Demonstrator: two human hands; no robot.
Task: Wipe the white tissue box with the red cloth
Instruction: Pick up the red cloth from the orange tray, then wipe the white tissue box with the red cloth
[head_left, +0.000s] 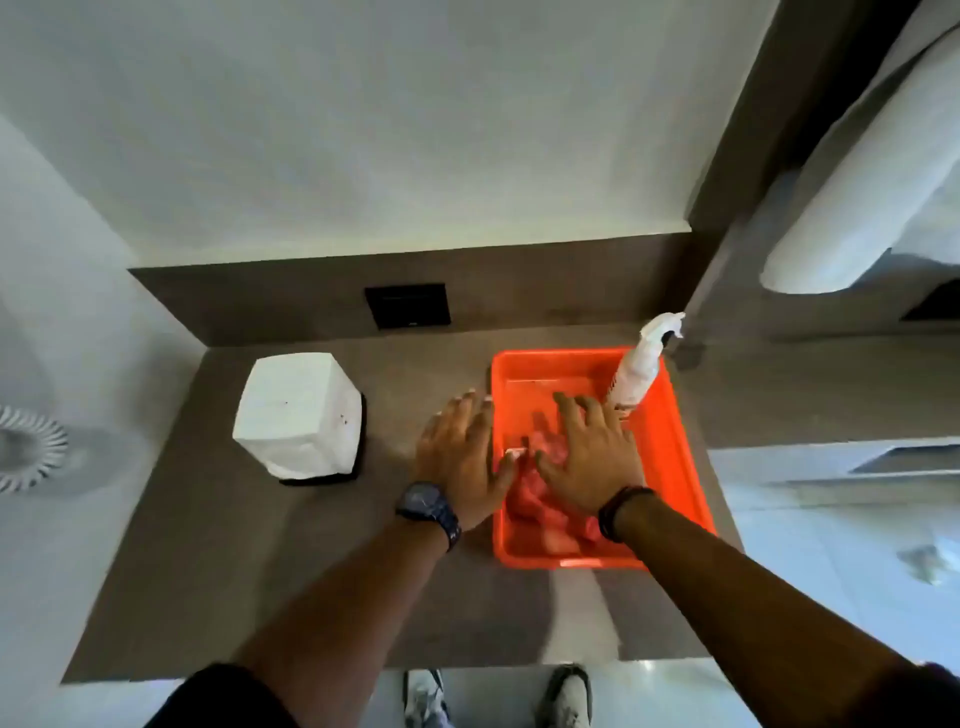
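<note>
The white tissue box (298, 413) stands on a dark base at the left of the brown counter (218, 545). A crumpled red cloth (540, 493) lies inside an orange tray (675, 447) at the right. My right hand (592, 457) hovers flat over the cloth with fingers spread, holding nothing. My left hand (460, 457), also spread, is above the tray's left rim, between tray and box. Part of the cloth is hidden under my right hand.
A white spray bottle (641, 369) leans in the tray's far right corner. A black wall plate (408, 305) sits on the backsplash. A white hand dryer (857, 208) hangs upper right. My shoes (498, 696) show below the counter's front edge.
</note>
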